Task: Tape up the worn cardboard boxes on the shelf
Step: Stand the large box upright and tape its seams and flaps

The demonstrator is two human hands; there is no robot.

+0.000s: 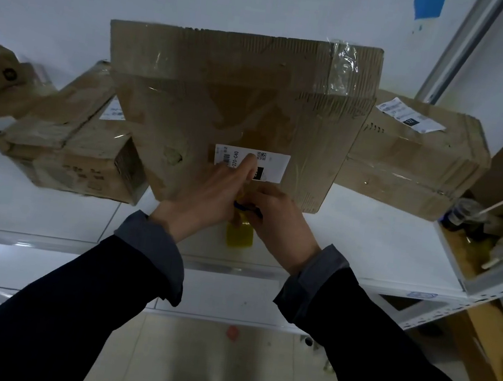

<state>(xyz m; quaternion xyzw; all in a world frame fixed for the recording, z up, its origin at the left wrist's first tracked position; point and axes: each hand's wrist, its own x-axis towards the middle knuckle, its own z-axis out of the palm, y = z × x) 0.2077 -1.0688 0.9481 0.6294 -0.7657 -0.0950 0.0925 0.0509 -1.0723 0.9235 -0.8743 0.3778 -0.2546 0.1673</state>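
Two dark sleeves with grey turned-back cuffs (154, 241) reach in from the bottom edge toward the white shelf (365, 237). The left hand (207, 197) lies against the front face of the large worn brown cardboard box (238, 108), its forefinger stretched up onto the white printed label (274, 166) and the other fingers (243, 170) bent toward the right hand. The right hand (278, 216) curls its fingers around a small blue-edged thing (249, 208), too hidden to identify, just below the label. A strip of yellowish translucent tape (239, 235) hangs down between the two hands, over the shelf's front part. The large box stands in the middle of the shelf, with clear tape across its top edge and right corner. A smaller creased cardboard box (70, 147) lies just beside it on the left, and a third cardboard box with a white shipping label (417, 161) sits on the right.
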